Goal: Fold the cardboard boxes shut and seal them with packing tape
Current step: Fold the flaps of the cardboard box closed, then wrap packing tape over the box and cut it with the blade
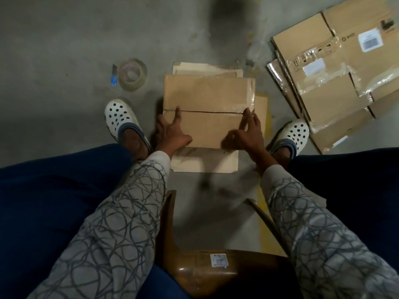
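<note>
I am pressing the near flap of the cardboard box (207, 93) down with both hands. My left hand (170, 130) and right hand (246, 130) are spread flat, fingers straight and reaching the seam (207, 112), holding nothing. The box is sitting on the floor (64, 39) in the middle, its top flaps meeting. I judge the folding done and the sealing not begun: the tape roll (132, 74) is lying untouched far left beside the cutter (114, 75). Flattened boxes (323, 72) are waiting far right.

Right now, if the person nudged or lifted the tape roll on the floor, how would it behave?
The tape roll seems to lie on its flat face, so a nudge would probably slide it rather than roll it. Its open core should give fingers an easy hook. Mostly hollow, it is likely light.
</note>
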Motion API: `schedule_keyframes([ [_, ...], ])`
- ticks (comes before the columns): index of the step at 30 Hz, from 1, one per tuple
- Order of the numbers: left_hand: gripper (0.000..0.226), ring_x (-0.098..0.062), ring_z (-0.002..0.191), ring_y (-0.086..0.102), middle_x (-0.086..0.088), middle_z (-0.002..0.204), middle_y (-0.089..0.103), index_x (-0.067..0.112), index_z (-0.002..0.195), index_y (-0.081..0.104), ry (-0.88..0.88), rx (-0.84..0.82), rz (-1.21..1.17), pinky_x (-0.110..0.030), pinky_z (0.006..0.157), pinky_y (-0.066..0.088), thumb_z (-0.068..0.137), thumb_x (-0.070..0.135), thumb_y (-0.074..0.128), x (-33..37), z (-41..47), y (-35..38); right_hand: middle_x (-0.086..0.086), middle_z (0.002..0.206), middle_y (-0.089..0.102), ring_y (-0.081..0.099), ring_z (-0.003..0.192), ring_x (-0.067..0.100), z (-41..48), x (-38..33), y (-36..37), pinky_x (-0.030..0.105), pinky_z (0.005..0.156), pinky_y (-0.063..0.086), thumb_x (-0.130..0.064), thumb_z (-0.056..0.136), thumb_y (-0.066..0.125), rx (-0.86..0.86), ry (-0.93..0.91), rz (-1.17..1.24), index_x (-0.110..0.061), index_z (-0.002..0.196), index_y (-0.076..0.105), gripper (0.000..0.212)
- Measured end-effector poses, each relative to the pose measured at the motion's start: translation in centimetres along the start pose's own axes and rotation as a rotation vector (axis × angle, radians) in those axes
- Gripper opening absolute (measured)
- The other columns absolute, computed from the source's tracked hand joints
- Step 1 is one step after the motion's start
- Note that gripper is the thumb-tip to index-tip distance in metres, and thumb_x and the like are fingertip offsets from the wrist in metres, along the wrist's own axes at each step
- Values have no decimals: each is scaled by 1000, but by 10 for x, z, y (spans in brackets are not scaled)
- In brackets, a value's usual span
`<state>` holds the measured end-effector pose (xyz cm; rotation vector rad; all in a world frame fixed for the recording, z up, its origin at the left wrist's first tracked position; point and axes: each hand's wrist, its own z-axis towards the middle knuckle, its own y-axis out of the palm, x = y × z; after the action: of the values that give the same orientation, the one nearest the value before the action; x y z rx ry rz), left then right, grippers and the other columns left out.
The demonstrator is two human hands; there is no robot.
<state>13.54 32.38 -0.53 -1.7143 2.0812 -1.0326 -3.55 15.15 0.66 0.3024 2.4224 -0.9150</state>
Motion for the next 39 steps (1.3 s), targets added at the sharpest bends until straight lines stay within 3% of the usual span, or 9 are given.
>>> schedule_keyframes([
  [5,117,-44,141,18,-21,155,-2,46,156,-10,30,-4,93,-50,113,35,77,50,76,0,1,1,0,170,0,26,149,38,5,3,3,53,117,38,-27,82,79,-51,29,-70,-33,162,11,105],
  [9,117,-45,143,14,-24,156,-7,43,157,-13,66,-33,159,-50,114,33,80,55,75,3,5,-1,2,171,-4,24,149,44,12,5,-5,60,119,30,-35,88,74,-118,88,-268,-42,161,5,101],
  [14,113,-46,145,15,-25,159,-8,45,156,-13,83,-22,89,-51,116,31,84,48,73,-1,1,-1,6,168,-21,-7,154,44,-1,-10,3,71,116,12,-50,77,82,-59,20,-514,-36,160,6,114],
  [16,110,-47,148,11,-25,162,-16,46,157,-12,70,-9,24,-51,119,26,86,46,72,-2,-5,3,7,167,-24,-13,153,44,-10,-15,14,73,117,10,-52,81,78,-59,-61,-542,-39,160,8,106],
  [19,105,-44,152,4,-19,165,-17,47,156,-7,36,28,-130,-52,122,20,87,47,71,-2,-6,5,10,168,-23,-9,154,43,-16,-17,23,70,117,15,-48,93,65,-34,-51,-448,-43,160,8,88],
  [27,102,-43,152,6,-18,166,-8,52,156,0,36,107,-252,-55,121,21,85,45,73,-1,-5,-9,8,170,-6,5,154,39,-18,-25,16,68,114,26,-42,93,67,54,-155,-530,-39,157,25,77],
  [31,96,-39,148,18,-17,164,11,43,159,7,108,248,-319,-53,119,26,87,45,71,-11,-2,-14,5,171,-2,7,155,37,-27,-40,41,68,114,26,-43,96,62,35,-355,-646,-38,159,25,73],
  [35,71,-30,138,37,-12,149,40,25,150,39,15,410,-537,-44,113,35,89,47,68,-36,28,-29,5,171,1,9,155,34,-24,-63,71,66,114,27,-39,95,64,-9,-509,-652,-38,159,25,75],
  [39,53,-30,128,47,-10,134,56,20,136,56,-45,484,-550,-44,105,42,91,47,63,-56,76,-55,8,170,10,14,154,35,-4,-97,98,67,113,29,-36,95,62,28,-616,-555,-33,156,33,68],
])
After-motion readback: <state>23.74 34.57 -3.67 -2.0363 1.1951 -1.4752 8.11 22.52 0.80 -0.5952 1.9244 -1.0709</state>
